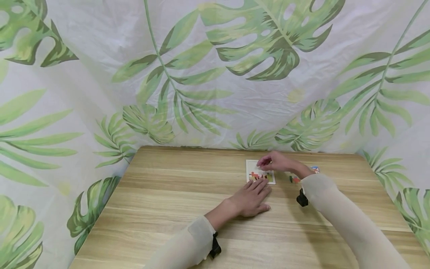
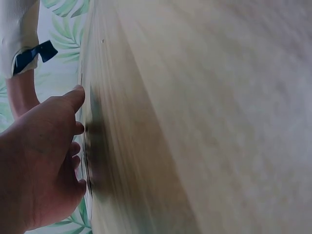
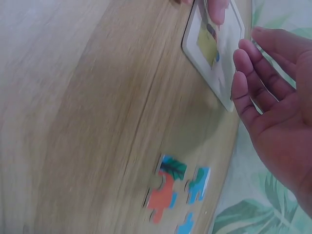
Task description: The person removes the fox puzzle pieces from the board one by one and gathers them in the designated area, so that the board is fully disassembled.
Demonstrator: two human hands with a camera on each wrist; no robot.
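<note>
A white-bordered puzzle board (image 1: 248, 162) lies near the table's far edge, with some picture pieces (image 1: 254, 175) fitted along its near part. Straight fingers of my left hand (image 1: 252, 198) rest on the board's near edge; its palm is over the table. Over the board's far half, my right hand (image 1: 277, 161) bends its fingers downward. Whether its fingertips pinch a piece is hidden. In the right wrist view, the right hand (image 3: 273, 92) is beside the board (image 3: 223, 90), and loose puzzle pieces (image 3: 161, 190) with red, green and blue print lie apart from it.
The loose pieces (image 1: 295, 179) lie right of the board, partly behind the right forearm. A wood-grain table (image 1: 161, 194) spreads beneath both arms. Leaf-printed cloth (image 1: 215, 93) hangs behind and on both sides. Each sleeve carries a black wrist camera (image 1: 302, 198).
</note>
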